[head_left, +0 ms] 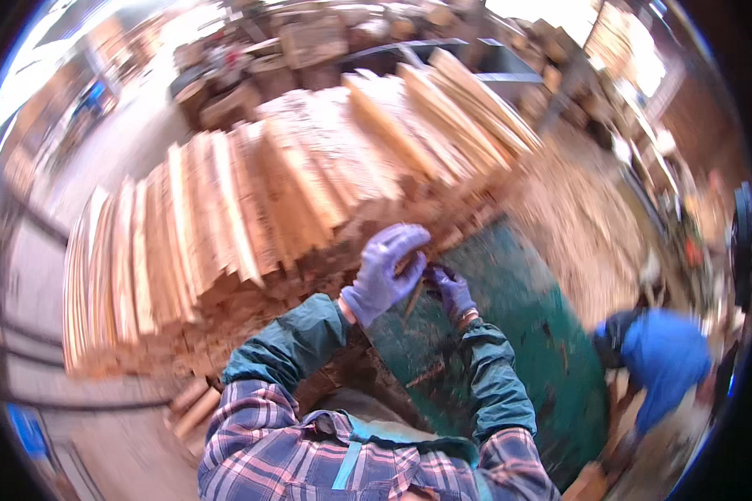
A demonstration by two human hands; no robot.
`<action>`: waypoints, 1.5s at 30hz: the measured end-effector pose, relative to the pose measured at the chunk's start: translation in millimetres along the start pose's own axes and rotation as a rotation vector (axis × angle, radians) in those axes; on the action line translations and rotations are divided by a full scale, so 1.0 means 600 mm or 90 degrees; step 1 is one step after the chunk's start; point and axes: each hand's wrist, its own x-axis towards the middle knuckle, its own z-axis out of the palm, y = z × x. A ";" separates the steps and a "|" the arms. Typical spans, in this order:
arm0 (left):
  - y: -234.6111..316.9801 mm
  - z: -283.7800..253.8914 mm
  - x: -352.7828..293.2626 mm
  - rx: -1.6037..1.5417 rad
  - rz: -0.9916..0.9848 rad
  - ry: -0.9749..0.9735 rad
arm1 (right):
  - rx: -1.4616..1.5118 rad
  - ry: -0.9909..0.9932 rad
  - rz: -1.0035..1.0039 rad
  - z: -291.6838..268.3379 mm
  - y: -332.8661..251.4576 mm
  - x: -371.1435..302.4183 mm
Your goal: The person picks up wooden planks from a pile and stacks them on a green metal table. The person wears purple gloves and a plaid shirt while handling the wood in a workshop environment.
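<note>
My left hand (383, 274), in a pale purple glove, is raised at the near edge of a wood stack, its fingers curved and apart from the thumb. Close beside it is my right hand (451, 294), gloved in purple too, with fingers bent inward over a green board (522, 309). A thin wood sliver (414, 301) shows between the hands, by the right fingertips. Blur hides whether those fingers grip it. The stack of split wooden slats (292, 184) spreads in front and to the left.
At the right, a person in blue (664, 359) bends low beside the green board. Behind the stack lie chunky logs (309, 42) and a grey metal bin (505, 63). Wood debris (572, 225) covers ground at the right. Round wood pieces (196, 407) lie lower left.
</note>
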 end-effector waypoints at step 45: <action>0.697 0.694 -0.649 -0.512 -0.412 -1.313 | 0.874 0.895 -0.089 -0.429 0.497 -1.044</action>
